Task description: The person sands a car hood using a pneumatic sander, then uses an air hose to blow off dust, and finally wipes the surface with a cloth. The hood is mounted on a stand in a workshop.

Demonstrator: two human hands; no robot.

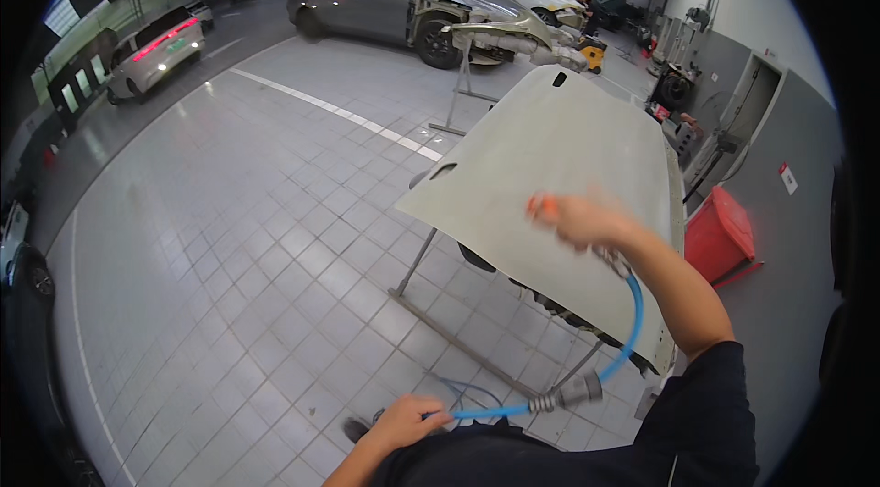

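My right hand (591, 219), smeared by motion, is closed around an air gun with an orange front (543, 206). It is held over a pale grey-green car hood (568, 143), and the blur hides whether it touches the panel. From the gun's metal fitting a blue air hose (636, 317) curves down to a grey coupling (577, 390) by my waist. Lower down, my left hand (410, 421) grips the same hose left of the coupling, with its fingers wrapped round it.
A metal stand (458, 340) carries the hood. Right of it stands a red bin (720, 235) by the grey wall. Beyond are a second stand (465, 74) with a panel and a grey car (367, 5) with its front stripped. A white car (158, 47) is far left.
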